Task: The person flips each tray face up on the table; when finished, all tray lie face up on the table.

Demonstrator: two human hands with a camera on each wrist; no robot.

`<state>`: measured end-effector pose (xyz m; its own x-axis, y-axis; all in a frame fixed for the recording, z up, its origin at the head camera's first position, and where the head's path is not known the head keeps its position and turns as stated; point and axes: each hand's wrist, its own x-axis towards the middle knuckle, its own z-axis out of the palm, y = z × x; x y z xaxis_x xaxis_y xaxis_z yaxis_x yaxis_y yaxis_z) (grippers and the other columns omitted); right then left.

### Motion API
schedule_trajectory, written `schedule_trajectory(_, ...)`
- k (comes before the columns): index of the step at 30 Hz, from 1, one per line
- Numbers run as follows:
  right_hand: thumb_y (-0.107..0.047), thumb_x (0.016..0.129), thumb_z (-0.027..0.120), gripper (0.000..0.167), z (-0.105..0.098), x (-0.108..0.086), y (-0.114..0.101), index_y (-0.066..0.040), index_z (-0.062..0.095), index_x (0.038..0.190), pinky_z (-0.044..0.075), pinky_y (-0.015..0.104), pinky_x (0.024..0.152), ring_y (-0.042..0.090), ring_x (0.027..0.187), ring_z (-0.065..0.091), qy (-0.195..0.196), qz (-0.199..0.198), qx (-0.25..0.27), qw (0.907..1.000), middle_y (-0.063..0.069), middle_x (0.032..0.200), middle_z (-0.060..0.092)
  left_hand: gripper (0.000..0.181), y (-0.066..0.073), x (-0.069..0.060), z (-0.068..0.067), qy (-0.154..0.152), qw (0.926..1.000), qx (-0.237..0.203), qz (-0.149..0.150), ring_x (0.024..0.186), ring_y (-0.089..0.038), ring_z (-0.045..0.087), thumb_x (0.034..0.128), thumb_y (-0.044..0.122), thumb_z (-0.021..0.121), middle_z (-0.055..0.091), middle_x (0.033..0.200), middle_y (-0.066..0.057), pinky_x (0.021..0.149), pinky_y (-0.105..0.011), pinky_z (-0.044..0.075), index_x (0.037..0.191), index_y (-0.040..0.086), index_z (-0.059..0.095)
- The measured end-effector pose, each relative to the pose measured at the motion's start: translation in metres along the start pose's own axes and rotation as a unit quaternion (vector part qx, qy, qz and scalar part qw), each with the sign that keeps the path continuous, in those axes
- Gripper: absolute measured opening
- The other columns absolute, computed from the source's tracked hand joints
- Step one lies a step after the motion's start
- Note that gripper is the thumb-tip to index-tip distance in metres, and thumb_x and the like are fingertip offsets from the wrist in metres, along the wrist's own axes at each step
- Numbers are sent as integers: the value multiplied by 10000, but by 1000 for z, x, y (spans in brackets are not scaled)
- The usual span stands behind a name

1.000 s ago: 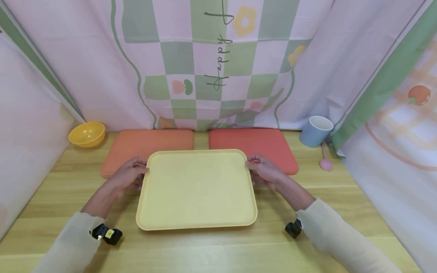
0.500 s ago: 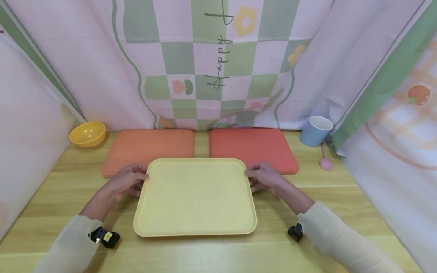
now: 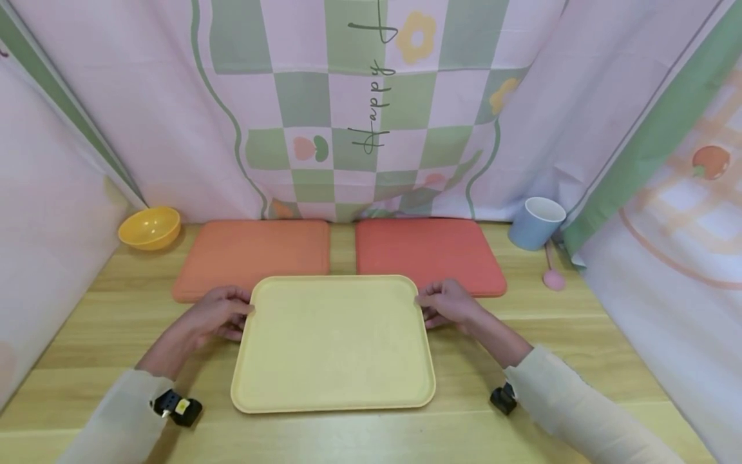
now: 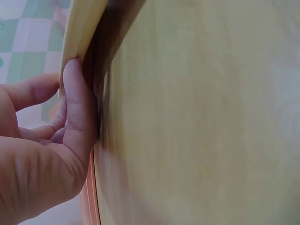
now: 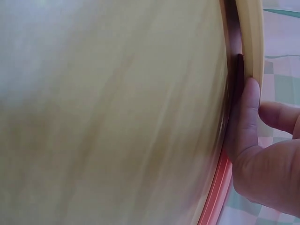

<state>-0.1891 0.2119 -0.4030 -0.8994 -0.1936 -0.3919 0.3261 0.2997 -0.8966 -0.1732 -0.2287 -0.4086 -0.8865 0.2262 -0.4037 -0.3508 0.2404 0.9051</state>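
Note:
A pale yellow rectangular tray lies level in the middle of the head view, its face bare. My left hand pinches its left edge, thumb on the rim and fingers underneath. At the opposite edge my right hand grips in the same way. Both wrist views show a finger below the tray's edge, with a dark gap between the tray and the wooden table. The tray's far edge overlaps the near part of an orange mat and a red mat in the head view.
A yellow bowl stands at the back left corner. At the back right are a blue mug and a pink spoon lying beside it. A checked curtain hangs behind the table.
Both hands have brought the tray nearer to me, away from the two mats, while keeping hold of its edges. The bowl, mug, spoon and mats stay where they were.

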Motion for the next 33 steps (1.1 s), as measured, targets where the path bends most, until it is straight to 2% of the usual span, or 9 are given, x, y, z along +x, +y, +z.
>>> schedule_trajectory(7,-47,1006,594,258,-1,-2,-1,141,578,1184,597,284,634,146,682,634,24,47,-97,9999,111,864,630,252,0,-1,0,74,9999,46,57,734,-185,646,963,68,625,644,860,-80,625,-332,596,1159,-65,540)
schedule_trajectory(13,-20,988,611,133,-2,-6,0,105,612,1035,602,284,651,156,699,643,-177,64,-58,9998,109,855,618,184,-2,-1,-3,56,10000,72,0,732,-179,662,944,39,657,646,859,-86,632,-317,603,1079,-72,599)
schedule_trajectory(16,-8,983,611,115,-4,-8,1,104,627,1005,602,280,659,154,705,646,-244,80,-47,9997,136,947,620,179,-3,-2,-5,-20,9999,112,-11,739,-185,658,947,33,658,638,870,-97,644,-326,608,1073,-80,600)
schedule_trajectory(20,-1,978,613,143,-6,-9,2,126,637,1039,604,286,662,155,705,653,-320,57,-62,9995,168,1080,616,192,-4,-4,-5,-117,9998,133,-40,747,-195,650,945,31,660,631,876,-108,661,-342,612,1082,-87,595)
schedule_trajectory(22,-7,972,625,154,-7,-9,3,130,639,1044,604,287,661,152,698,660,-414,40,-90,9991,164,1042,638,187,-4,-5,-5,-173,9997,145,-49,749,-195,649,939,29,665,634,868,-108,667,-343,612,1071,-86,601)
schedule_trajectory(26,-22,962,652,155,-10,-11,5,118,659,1030,602,281,654,143,669,666,-622,111,-184,9978,129,835,672,143,-6,-6,-7,-306,9995,104,-51,734,-175,659,926,14,670,645,830,-94,676,-324,611,1032,-74,630)
schedule_trajectory(33,-35,971,652,176,-14,-13,9,116,682,1056,604,289,658,155,674,675,-840,108,-394,9956,124,791,676,150,-11,-7,-10,-583,9981,156,78,751,-150,692,925,5,670,678,865,-75,698,-294,606,1036,-95,655)
